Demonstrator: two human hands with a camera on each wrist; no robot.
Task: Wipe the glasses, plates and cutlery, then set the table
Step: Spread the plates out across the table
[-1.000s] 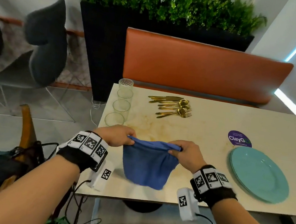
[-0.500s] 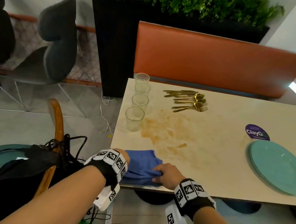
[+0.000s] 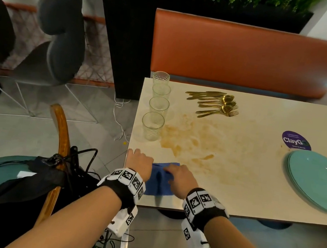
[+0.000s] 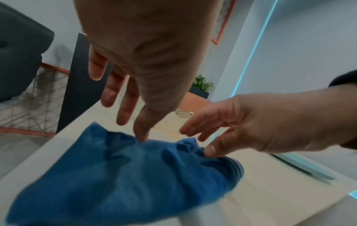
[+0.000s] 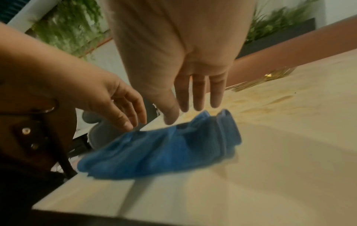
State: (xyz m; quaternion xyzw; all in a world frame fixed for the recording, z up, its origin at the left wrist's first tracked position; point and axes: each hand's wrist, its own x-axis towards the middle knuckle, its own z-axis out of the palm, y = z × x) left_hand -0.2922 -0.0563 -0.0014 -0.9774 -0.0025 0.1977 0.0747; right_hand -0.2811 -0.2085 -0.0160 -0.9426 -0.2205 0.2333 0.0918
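A person stands at the near edge of a pale table (image 3: pixel 255 177), seen from a head camera looking down. A blue cloth (image 3: pixel 159 177) lies rumpled on the near left corner of the table, part of it close to the edge. The left hand (image 3: pixel 139 163) is spread with straight, relaxed fingers just above the cloth's left side; the left wrist view shows its thumb tip touching the fabric and gripping nothing. The right hand (image 3: pixel 180 178) is likewise loose and extended over the cloth's right side, its thumb tip resting on a fold, holding nothing.

Four clear glasses (image 3: pixel 152 125) stand in a row along the left edge, running away from the viewer. A pile of gold cutlery (image 3: pixel 215 104) lies at the far middle. A stack of teal plates (image 3: pixel 317 181) sits at the right, well apart from the hands. A brown smear (image 3: pixel 187 143) spreads across the table between the glasses and the plates.

The step appears to be readying the cloth for wiping. To do it well, the person would likely flatten the wrinkles outward with both palms, fold it into a neat pad with a clean face, and keep it away from the smear so the glasses, plates and cutlery are not dirtied.
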